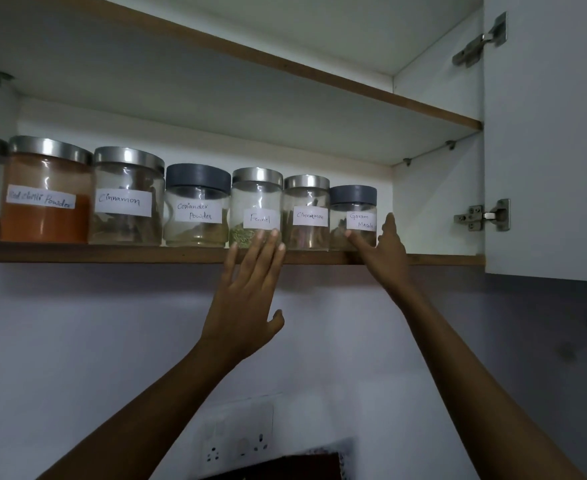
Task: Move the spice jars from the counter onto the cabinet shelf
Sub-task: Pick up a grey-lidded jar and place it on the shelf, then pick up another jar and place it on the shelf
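Observation:
Several labelled glass spice jars stand in a row on the cabinet shelf (112, 255): red chilli powder (44, 199), a large cinnamon jar (126, 199), coriander powder (197, 209), fennel (255, 202), a small cinnamon jar (306, 213) and garam masala (352, 209). My left hand (247, 296) is raised flat with fingers spread, fingertips at the base of the fennel jar. My right hand (384, 247) is open around the garam masala jar's lower right side, thumb on its front and fingers at its right side, not clasping it.
The cabinet door (548, 133) hangs open at the right, with hinges on it. An upper shelf (285, 64) sits above the jars. Shelf room remains right of the garam masala jar. A wall socket (238, 441) is below on the wall.

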Motion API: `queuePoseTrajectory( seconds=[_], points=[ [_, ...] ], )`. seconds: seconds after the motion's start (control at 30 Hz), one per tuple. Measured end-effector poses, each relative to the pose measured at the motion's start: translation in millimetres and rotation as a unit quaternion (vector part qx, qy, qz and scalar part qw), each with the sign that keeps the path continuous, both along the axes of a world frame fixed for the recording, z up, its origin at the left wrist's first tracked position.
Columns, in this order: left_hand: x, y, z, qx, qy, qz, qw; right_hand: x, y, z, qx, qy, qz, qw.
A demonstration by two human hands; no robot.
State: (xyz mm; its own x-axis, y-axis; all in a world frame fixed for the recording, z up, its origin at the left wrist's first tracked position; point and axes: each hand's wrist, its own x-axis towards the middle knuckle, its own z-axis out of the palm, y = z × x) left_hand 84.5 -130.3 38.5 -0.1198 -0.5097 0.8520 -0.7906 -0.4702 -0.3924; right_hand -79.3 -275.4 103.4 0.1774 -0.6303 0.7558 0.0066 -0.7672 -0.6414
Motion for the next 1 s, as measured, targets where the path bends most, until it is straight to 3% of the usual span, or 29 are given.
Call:
queuePoseTrajectory(
  seconds=[0.17,0.27,0.5,0.7,0.87,1.0],
  points=[
    [-22.7,-25.9,-63.1,0.057,-0.015,-0.1,0.993,-21.7,2.6,-80.4,-0.107,-0.045,-0.108,0.987],
    [-36.7,-51.2,-108.9,0.099,0.016,-0.143,0.985,-37.8,-13.0,-142.0,-0.118,0.019,-0.131,0.984],
    [-68.0,-116.0,-229.4,0.211,0.129,-0.257,0.934,-72.8,-76.5,-296.2,0.035,0.233,-0.104,0.966],
    [-83.7,-153.8,-324.1,0.341,0.221,-0.258,0.877,-91.3,-97.7,-400.9,0.179,0.377,-0.039,0.908],
    [-98.0,-160.1,-385.3,0.465,0.318,-0.229,0.794,-97.2,-89.1,-455.2,0.269,0.448,0.022,0.852],
    [-107.7,-155.1,-414.6,0.524,0.359,-0.189,0.749,-96.0,-84.9,-497.6,0.291,0.421,0.018,0.859]
  ],
)
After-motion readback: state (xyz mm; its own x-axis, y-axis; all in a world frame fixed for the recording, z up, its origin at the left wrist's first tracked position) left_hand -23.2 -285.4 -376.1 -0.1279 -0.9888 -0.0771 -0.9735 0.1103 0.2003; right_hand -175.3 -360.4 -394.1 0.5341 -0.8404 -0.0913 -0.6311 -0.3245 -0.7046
